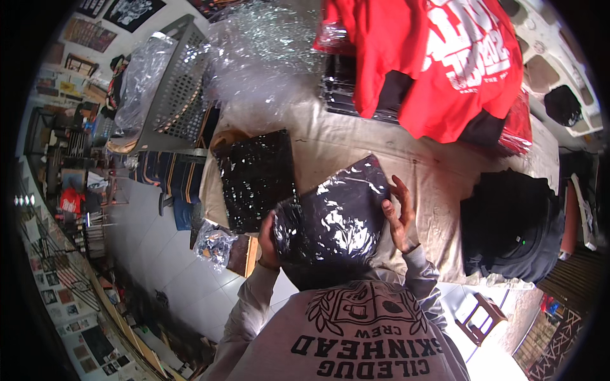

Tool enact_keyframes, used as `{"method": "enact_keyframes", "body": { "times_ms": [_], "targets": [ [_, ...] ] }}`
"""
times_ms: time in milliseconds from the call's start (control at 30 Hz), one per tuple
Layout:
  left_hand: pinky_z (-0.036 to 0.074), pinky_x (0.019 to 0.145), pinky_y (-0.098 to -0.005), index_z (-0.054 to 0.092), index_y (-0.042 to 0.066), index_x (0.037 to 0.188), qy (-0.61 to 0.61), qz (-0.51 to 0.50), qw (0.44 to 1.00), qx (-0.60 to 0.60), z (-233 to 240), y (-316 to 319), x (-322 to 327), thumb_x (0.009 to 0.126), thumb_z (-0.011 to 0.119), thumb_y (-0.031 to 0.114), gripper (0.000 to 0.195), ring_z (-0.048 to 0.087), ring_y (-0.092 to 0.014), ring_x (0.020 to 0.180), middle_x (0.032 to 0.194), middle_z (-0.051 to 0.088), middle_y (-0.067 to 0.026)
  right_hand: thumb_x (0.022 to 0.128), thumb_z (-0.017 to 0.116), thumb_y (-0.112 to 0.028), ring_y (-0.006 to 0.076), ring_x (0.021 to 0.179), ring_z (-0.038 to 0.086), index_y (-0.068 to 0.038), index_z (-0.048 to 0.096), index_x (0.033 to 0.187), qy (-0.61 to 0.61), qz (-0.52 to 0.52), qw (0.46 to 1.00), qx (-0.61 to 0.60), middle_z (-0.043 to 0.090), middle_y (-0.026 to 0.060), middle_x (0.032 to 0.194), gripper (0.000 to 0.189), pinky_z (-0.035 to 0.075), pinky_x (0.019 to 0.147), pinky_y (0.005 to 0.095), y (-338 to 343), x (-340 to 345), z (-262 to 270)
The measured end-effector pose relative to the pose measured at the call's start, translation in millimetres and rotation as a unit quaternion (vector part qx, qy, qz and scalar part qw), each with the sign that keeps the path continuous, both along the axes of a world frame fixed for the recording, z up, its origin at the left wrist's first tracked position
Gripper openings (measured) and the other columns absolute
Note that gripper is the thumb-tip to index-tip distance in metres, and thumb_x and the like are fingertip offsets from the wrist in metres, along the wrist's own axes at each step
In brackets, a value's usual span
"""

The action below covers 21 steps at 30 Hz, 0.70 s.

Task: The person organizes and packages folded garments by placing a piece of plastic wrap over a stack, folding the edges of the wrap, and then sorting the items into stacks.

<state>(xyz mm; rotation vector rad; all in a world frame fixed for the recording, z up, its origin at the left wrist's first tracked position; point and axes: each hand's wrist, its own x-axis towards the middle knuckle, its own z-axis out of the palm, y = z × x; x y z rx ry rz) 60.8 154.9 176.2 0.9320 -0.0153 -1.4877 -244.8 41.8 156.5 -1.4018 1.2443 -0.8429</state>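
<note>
Close to my chest I hold a black folded garment in clear, shiny plastic [333, 214]. My left hand [269, 240] grips its left edge, the fingers mostly hidden behind it. At its right edge is my right hand [401, 216], thumb and fingers spread along the side, the thumb touching or very near the plastic. Beyond the package, to the left, a flat black plastic-wrapped package [257, 181] lies on the cloth-covered table [433, 166]. A pile of black folded garments [510, 224] rests at the table's right.
Red printed shirts [457, 71] lie over black wrapped packages [340, 85] at the far side. Loose clear plastic bags [267, 52] heap up beside a grey perforated basket [176, 95]. A stool [482, 319] stands on the floor at right; a wooden box [243, 255] is near the table's left corner.
</note>
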Motion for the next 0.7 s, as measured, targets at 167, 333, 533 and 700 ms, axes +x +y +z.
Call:
{"method": "enact_keyframes", "body": {
  "times_ms": [167,333,533,700],
  "targets": [
    [0.058,0.077,-0.0321,0.058,0.006,0.148,0.015,-0.036,0.999,-0.004,-89.7,-46.6,-4.0,0.113,0.045,0.052,0.059,0.07,-0.017,0.095,0.132,0.07,-0.005,0.096,0.079,-0.02,0.0321,0.118,0.071,-0.006,0.052,0.147,0.03,-0.092,0.995,-0.023,0.071,0.0226,0.125,0.06,0.055,0.1,0.0429,-6.0,-30.3,-0.5],
    [0.048,0.11,-0.0474,0.037,0.011,0.164,-0.432,-0.139,0.891,-0.008,-120.8,-62.2,-43.0,0.104,0.067,0.042,0.074,0.052,-0.029,0.141,0.163,0.045,-0.0161,0.089,0.079,-0.014,0.0383,0.118,0.067,-0.01,0.056,0.145,0.237,-0.163,0.939,-0.19,0.068,0.0209,0.122,0.06,0.052,0.102,0.0479,5.0,-58.0,-94.4],
    [0.016,0.127,-0.0648,0.039,0.01,0.164,-0.825,-0.189,0.511,-0.152,-95.2,-65.3,-118.0,0.104,0.062,0.049,0.075,0.015,-0.052,0.16,0.173,0.028,-0.0216,0.083,0.078,-0.016,0.0329,0.097,0.068,-0.012,0.07,0.101,0.338,-0.16,0.907,-0.194,0.067,0.0076,0.103,0.02,0.052,0.086,0.0494,11.6,-72.3,-109.4],
    [0.014,0.127,-0.0671,0.038,0.012,0.166,-0.836,-0.25,0.469,-0.133,-125.9,-56.9,-127.0,0.105,0.054,0.056,0.076,0.015,-0.051,0.161,0.174,0.027,-0.0179,0.079,0.077,-0.017,0.0237,0.084,0.068,-0.015,0.069,0.088,0.438,-0.091,0.844,-0.297,0.068,0.0028,0.09,0.012,0.05,0.08,0.0435,10.7,-73.1,-117.1]
  ]
}}
